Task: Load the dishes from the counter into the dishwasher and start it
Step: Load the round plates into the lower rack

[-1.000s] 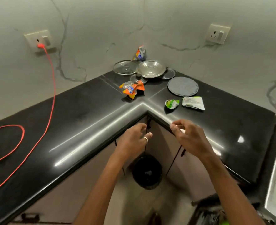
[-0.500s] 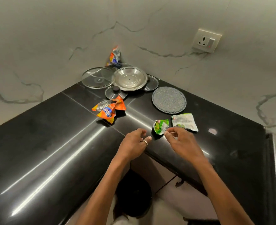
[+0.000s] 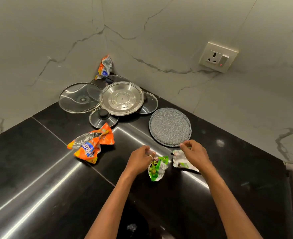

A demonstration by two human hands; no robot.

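Reached farther over the counter (image 3: 39,169) than before. Left hand (image 3: 139,160) loosely curled beside green wrapper (image 3: 157,168); right hand (image 3: 194,155) pinching at speckled plate (image 3: 170,127) rim, covering white wrapper (image 3: 179,159). Lids (image 3: 122,98) beyond both.

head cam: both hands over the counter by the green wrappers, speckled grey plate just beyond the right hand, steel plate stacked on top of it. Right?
Not quite. In the head view the steel plate is not on the speckled grey plate; it sits apart, further back in the corner among the glass lids. The rest holds: left hand and right hand are by the green wrappers on the counter.
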